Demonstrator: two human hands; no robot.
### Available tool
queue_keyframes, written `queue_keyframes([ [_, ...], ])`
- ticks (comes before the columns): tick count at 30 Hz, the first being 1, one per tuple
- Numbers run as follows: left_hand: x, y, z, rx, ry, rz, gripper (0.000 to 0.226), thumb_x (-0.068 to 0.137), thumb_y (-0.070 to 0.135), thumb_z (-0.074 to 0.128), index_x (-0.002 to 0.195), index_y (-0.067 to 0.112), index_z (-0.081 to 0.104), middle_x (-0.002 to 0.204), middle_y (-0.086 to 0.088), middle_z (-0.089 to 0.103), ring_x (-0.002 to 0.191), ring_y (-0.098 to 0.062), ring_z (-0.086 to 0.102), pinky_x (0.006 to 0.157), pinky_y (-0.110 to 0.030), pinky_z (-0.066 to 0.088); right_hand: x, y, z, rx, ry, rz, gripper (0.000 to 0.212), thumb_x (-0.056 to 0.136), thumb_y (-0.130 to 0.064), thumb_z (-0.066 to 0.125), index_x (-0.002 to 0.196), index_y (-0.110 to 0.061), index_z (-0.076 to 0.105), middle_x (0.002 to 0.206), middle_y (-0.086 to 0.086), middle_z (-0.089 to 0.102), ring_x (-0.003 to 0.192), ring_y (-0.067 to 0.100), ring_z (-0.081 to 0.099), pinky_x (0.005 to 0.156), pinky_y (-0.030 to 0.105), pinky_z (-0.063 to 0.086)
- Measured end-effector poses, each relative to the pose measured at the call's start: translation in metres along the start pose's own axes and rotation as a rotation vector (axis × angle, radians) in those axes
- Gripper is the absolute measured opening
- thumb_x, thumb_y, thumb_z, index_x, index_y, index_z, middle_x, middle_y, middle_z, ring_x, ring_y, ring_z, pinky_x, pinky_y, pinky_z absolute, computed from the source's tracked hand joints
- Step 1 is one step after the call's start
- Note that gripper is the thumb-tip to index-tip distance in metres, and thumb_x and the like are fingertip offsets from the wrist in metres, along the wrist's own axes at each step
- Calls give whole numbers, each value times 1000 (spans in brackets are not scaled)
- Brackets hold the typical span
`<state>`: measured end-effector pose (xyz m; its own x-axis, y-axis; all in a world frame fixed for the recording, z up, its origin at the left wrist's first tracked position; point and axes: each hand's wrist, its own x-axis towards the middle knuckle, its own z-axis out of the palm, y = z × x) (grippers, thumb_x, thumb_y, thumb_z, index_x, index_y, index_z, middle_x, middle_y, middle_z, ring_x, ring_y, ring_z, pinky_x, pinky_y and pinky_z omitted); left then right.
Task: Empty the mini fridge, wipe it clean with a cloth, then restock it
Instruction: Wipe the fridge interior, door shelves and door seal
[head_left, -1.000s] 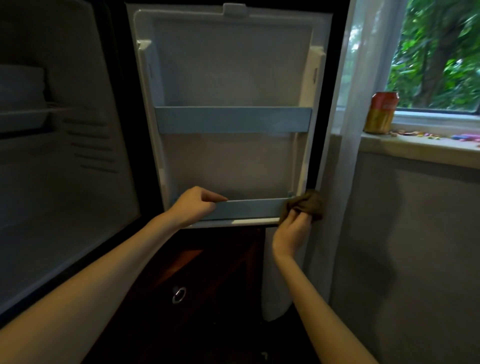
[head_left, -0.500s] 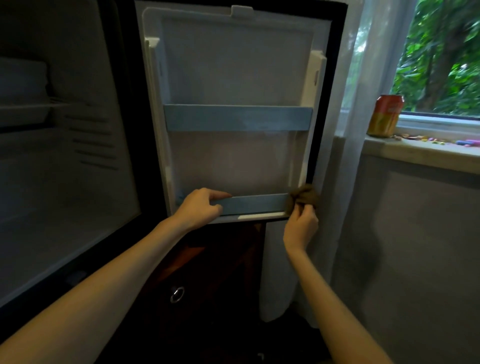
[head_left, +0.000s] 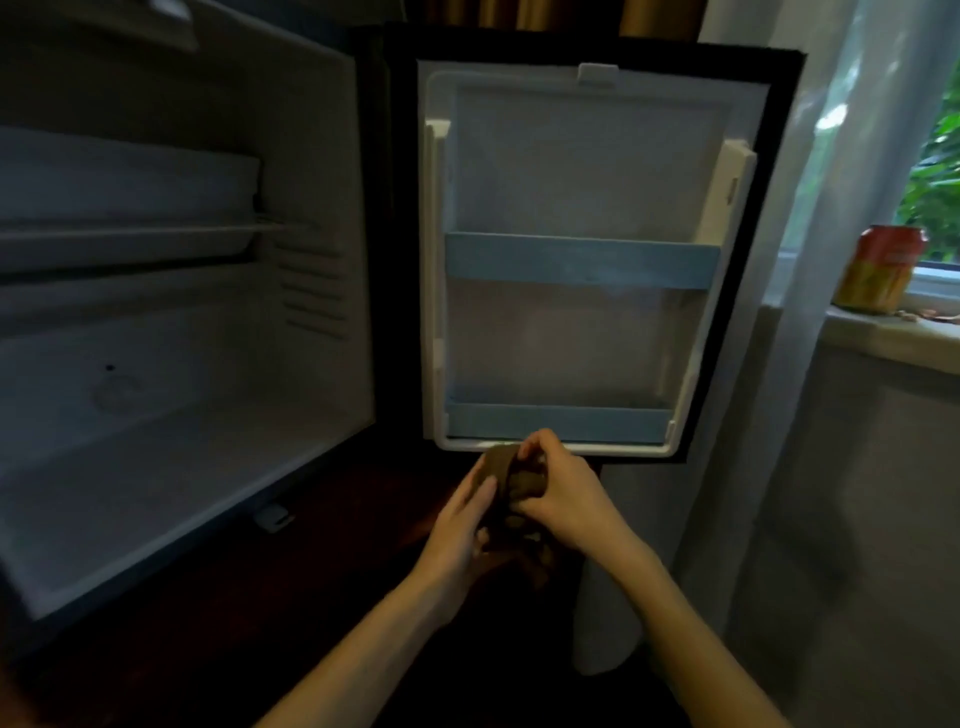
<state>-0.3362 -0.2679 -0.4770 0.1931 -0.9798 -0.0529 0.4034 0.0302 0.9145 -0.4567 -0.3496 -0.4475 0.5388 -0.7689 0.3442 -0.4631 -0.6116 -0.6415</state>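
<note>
The mini fridge (head_left: 171, 395) stands open on the left, its white inside bare apart from a small freezer box at the top. Its door (head_left: 576, 176) swings out ahead of me, with two pale blue shelf rails and nothing on them. Just below the door's bottom edge both my hands meet on a bunched brown cloth (head_left: 511, 480). My right hand (head_left: 561, 499) grips the cloth from the right and on top. My left hand (head_left: 462, 525) holds it from the left with fingers stretched along it.
An orange and yellow drink can (head_left: 880, 270) stands on the windowsill (head_left: 893, 338) at the right, behind a sheer white curtain (head_left: 810, 218). Dark wooden cabinet (head_left: 291, 597) sits under the fridge. A grey wall runs below the sill.
My left hand let go of the lower door rail and my right hand left the door's right corner. Both came down to the middle and now hold the cloth together. The view pulled back.
</note>
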Motion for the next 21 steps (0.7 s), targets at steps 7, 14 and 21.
queue_keyframes([
  [7, -1, 104, -37, -370, 390, 211, 13, 98, 5, 48, 101, 10, 60, 84, -10, 69, 64, -16, 69, 56, -29, 58, 80, -93, -35, 47, 240, -477, 26, 82, -23, 72, 107, -15, 67, 107, 3, 66, 101, 14, 61, 87, 24, 47],
  [14, 17, 186, -30, -148, 513, 536, 21, 95, 11, 58, 116, 16, 60, 99, -5, 67, 89, -17, 67, 73, -28, 58, 170, -131, -28, -370, 901, -374, 22, 95, -25, 49, 85, -8, 59, 76, 10, 62, 72, 30, 58, 70, 36, 40],
  [21, 56, 236, -13, 359, 619, 956, 33, 88, 5, 65, 120, 12, 63, 101, 7, 63, 100, -9, 62, 81, -8, 47, 186, -111, -31, -390, 1032, -514, 29, 92, -29, 43, 75, -8, 54, 61, 10, 53, 54, 26, 49, 60, 32, 40],
])
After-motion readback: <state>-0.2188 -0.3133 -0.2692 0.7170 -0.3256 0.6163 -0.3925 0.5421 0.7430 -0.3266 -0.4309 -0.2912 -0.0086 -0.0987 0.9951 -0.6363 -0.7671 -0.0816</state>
